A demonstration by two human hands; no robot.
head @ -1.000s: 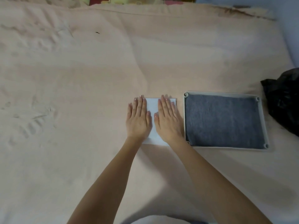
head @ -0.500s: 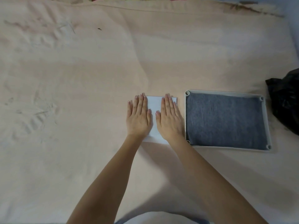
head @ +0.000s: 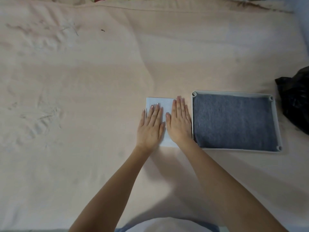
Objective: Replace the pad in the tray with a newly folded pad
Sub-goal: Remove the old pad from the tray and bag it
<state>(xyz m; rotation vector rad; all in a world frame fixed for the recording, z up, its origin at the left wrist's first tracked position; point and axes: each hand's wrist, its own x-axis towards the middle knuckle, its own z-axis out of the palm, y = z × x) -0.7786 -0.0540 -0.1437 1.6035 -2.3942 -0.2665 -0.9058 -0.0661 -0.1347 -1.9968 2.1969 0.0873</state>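
Folded pad (head: 161, 104) under both flat hands (head: 164, 126) on peach bedsheet (head: 83, 81) beside tray (head: 276, 124)

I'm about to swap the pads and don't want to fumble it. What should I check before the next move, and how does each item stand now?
1. White folded pad pressed flat under both palms: ok.
2. Left hand and right hand free to lift, fingers straight, gripping nothing: ok.
3. Tray emptied: not ok, the grey pad lies in it.
4. Tray beside the white pad, within easy reach: ok.
5. White pad's folded size fits the tray: cannot tell.
6. Black bag apart from the tray: ok.
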